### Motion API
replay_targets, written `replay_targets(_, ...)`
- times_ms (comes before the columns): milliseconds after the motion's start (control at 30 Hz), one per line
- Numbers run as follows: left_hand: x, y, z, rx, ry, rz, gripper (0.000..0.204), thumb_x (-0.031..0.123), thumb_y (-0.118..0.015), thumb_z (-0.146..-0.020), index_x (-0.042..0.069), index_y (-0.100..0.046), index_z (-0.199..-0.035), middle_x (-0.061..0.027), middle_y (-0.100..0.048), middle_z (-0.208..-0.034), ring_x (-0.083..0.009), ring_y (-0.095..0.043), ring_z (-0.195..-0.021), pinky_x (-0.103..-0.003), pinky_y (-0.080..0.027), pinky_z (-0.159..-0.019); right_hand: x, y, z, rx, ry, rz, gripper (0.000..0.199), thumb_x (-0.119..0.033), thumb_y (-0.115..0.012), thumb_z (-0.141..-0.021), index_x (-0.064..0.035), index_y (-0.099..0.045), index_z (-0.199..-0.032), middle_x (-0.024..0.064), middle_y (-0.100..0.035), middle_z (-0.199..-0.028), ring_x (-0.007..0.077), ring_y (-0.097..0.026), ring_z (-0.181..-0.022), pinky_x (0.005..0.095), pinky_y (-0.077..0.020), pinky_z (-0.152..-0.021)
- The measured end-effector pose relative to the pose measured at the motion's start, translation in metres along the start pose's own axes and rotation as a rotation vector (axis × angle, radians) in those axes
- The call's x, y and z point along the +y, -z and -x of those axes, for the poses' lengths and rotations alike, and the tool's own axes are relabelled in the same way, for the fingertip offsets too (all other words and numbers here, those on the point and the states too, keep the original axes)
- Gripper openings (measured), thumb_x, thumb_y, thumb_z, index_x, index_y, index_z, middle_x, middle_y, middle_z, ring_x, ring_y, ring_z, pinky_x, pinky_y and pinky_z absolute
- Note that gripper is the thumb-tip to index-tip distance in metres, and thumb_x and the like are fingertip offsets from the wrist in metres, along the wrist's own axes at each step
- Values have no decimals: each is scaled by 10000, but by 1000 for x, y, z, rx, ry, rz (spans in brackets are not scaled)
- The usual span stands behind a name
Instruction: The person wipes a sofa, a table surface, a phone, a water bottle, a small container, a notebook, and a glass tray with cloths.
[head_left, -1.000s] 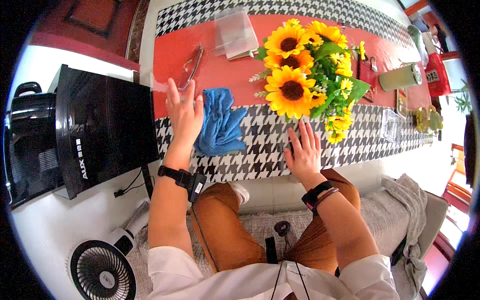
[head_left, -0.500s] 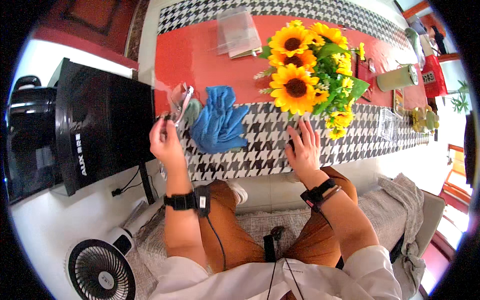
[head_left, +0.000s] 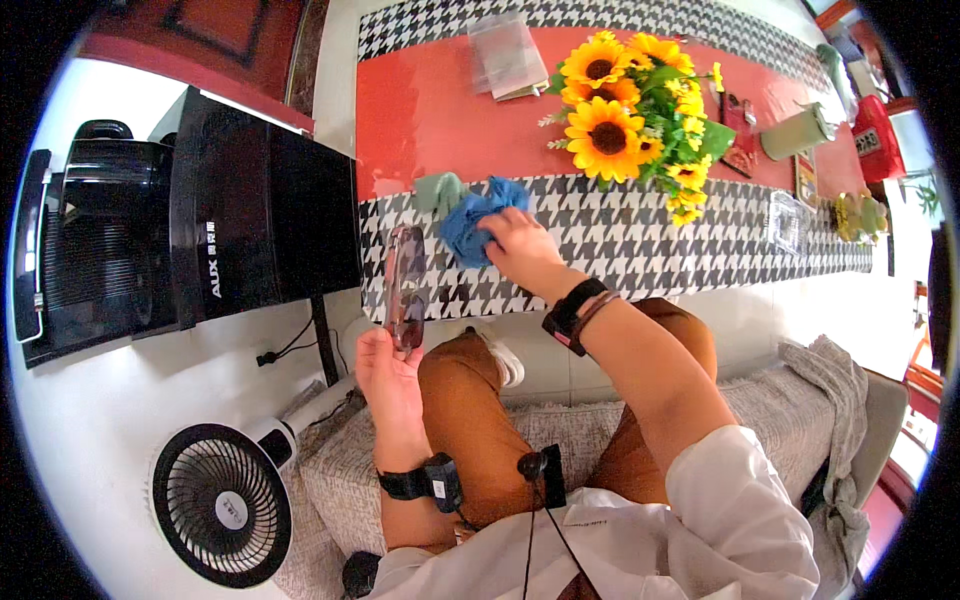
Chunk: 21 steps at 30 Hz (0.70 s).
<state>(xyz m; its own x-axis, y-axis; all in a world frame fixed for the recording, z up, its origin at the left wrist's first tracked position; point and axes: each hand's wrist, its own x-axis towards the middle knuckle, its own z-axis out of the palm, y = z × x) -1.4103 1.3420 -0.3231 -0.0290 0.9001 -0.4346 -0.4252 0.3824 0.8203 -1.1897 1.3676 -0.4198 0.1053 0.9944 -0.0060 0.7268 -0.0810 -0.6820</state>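
Note:
My left hand (head_left: 388, 378) is closed on one end of a pair of sunglasses (head_left: 407, 325) with tinted lenses. The glasses stand out upright from the fingertips, over the table's front left edge. My right hand (head_left: 522, 250) has come down on a crumpled blue cloth (head_left: 465, 232), its fingers curled into the fabric. Part of the cloth is covered by those fingers. Against the blue cloth's far left side lies a small grey-green cloth (head_left: 438, 192).
Sunflowers (head_left: 610, 130) stand mid-table on the red and houndstooth tablecloth (head_left: 430, 120). Clear plastic sleeves (head_left: 503, 55) lie at the back. A pale green cup (head_left: 795, 133) and a clear plastic tray (head_left: 788, 222) are on the right. A black appliance (head_left: 260, 200) borders the left, with a fan (head_left: 225, 505) below.
My left hand has drawn the sunglasses back toward me. My right hand has moved left from beside the flowers onto the blue cloth, which is now more bunched up.

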Motion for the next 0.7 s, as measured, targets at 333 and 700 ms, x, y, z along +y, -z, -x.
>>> replay_targets(333, -12, -24, 84, -193, -476, -565, 82, 15, -563, -835, 0, -497, -883, -54, -545, -925, -74, -506, -778, -216, -444, -679, -132, 90, 123, 339, 208, -323, 332, -127, -580, -721, -101, -536, -1049, 158, -479, -875, 345, -545, -770, 407, -479, -645)
replay_targets(700, 18, -42, 186, -576, -81, -303, 249, -13, -551, -806, 45, -486, -1039, -69, -543, -1055, -91, -517, -836, -222, -429, -689, -129, 153, 205, 172, -77, -1647, 302, -232, -487, -884, -42, -489, -1118, 42, -558, -1035, 101, -510, -930, 276, -419, -830)
